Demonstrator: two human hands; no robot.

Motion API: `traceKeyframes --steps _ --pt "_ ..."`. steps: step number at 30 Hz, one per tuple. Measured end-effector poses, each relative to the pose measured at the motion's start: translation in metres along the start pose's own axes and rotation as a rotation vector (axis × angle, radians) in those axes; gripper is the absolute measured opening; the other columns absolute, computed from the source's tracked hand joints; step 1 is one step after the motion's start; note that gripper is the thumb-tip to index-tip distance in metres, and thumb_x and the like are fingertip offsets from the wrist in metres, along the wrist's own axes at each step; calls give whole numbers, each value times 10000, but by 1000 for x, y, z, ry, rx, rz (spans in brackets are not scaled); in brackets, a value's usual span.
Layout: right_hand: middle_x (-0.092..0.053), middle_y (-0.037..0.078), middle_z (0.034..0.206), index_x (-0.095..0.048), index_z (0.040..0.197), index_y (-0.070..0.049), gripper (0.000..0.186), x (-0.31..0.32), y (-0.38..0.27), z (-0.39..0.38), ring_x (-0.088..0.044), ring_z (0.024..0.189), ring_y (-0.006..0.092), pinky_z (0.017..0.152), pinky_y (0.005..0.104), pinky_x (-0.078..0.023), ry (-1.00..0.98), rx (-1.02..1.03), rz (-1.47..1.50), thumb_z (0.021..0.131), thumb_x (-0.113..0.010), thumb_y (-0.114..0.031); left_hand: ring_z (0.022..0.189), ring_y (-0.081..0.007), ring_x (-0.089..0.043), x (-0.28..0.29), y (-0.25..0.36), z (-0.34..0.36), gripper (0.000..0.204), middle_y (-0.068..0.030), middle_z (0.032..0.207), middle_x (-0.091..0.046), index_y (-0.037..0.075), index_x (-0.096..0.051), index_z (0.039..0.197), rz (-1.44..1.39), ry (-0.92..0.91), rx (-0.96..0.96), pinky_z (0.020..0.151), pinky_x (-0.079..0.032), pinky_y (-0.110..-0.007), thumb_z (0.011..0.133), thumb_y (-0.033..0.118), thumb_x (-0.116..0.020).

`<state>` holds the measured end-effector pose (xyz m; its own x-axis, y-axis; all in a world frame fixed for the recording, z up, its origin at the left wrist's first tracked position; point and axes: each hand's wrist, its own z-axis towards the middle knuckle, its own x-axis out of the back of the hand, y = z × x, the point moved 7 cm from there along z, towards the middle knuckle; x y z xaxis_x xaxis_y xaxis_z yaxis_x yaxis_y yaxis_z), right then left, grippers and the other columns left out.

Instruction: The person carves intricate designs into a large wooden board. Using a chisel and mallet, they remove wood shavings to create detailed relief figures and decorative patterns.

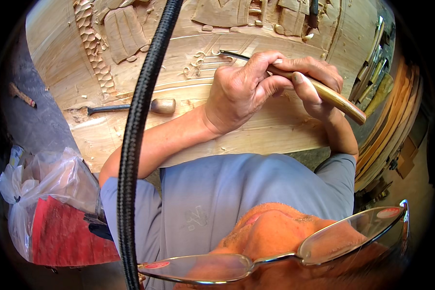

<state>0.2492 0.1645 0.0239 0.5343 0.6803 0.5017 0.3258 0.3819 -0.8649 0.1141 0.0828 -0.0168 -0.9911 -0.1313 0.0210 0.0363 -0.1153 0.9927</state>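
Observation:
A carving gouge (340, 100) with a long wooden handle slants across the wood panel (275, 130), its dark blade pointing far left. My right hand (319, 79) is closed around the handle. Farther forward, my left hand (241, 92) grips the same tool near where blade meets handle; its fingers partly hide that join. The blade's tip rests at or just above the panel, beside thin curled shavings (197, 63) and fine cut lines. I cannot tell whether it is in the wood.
Another chisel (118, 108) with a rounded wooden handle lies on the panel's left. Carved relief (125, 34) covers the far side. Several hand tools (372, 72) lie along the right edge. A clear plastic bag (58, 179) sits lower left. A black braided cable (140, 106) crosses the view.

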Motion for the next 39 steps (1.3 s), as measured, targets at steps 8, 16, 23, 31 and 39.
traceKeyframes --steps 8,16,23,31,39 --pt "-831 136 986 -791 1172 -6 278 -4 -1 2 -821 808 233 740 347 -660 -10 22 -10 962 -619 -64 639 -90 -731 4 -1 -2 372 -72 764 -789 -12 -680 1310 32 11 40 573 -564 -243 965 31 -813" --pt "-830 141 1009 -792 1183 2 292 -6 2 4 -824 870 252 784 355 -659 -21 46 -7 957 -630 -88 608 -61 -703 8 5 0 443 -39 689 -732 8 -684 1287 89 44 8 566 -544 -230 882 5 -865" --pt "-826 143 1003 -802 1171 -13 285 -9 7 6 -819 887 245 793 351 -646 -27 -32 19 951 -646 -104 589 -54 -684 9 2 -3 420 -38 668 -710 14 -688 1254 86 82 57 551 -531 -230 869 -3 -855" --pt "-834 156 956 -813 1139 16 279 -3 4 5 -818 840 248 765 348 -641 -21 30 18 956 -664 -132 657 -119 -750 7 5 -3 495 -80 758 -767 5 -659 1313 100 41 -29 598 -575 -255 863 -13 -862" --pt "-828 136 986 -797 1161 -7 264 3 -1 3 -820 853 255 759 357 -656 -31 37 -5 940 -653 -19 714 -122 -775 0 0 -2 511 -92 821 -797 4 -652 1325 66 -8 -21 638 -597 -256 866 -12 -876"
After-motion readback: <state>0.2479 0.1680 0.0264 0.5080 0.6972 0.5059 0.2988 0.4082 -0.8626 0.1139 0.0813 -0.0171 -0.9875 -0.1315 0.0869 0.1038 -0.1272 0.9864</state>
